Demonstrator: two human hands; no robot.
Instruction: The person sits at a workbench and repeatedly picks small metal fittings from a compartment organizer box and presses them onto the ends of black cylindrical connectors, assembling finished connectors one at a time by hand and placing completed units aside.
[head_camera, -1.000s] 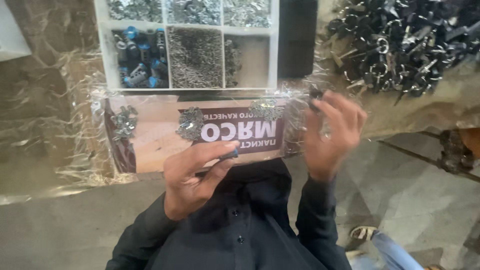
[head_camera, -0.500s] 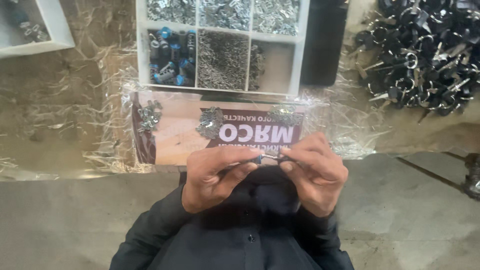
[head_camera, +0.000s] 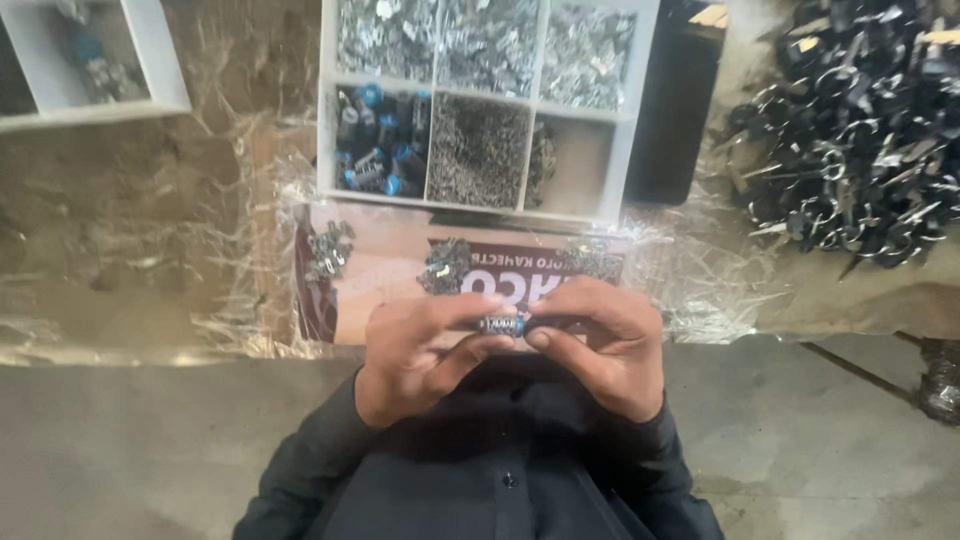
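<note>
I'm looking down at the table (head_camera: 120, 260), which is lying under crinkled clear plastic film. Up top, a white compartment tray (head_camera: 627, 130) is sitting with silvery metal bits in its upper cells, blue and black parts (head_camera: 380, 140) in the lower left cell and fine grey pieces in the middle one. Far right, a heap of dark metal clips (head_camera: 850, 150) is piling over the table edge. Just below the tray, a printed cardboard sheet (head_camera: 390, 270) is carrying three little clusters of metal parts (head_camera: 445, 265). Now the hands: my left hand (head_camera: 410, 355) and right hand (head_camera: 600, 350) are meeting in front of the dark shirt, fingertips pressed together, both pinching a small cylindrical metal part (head_camera: 501, 324) between them, just over the sheet's near edge.
</note>
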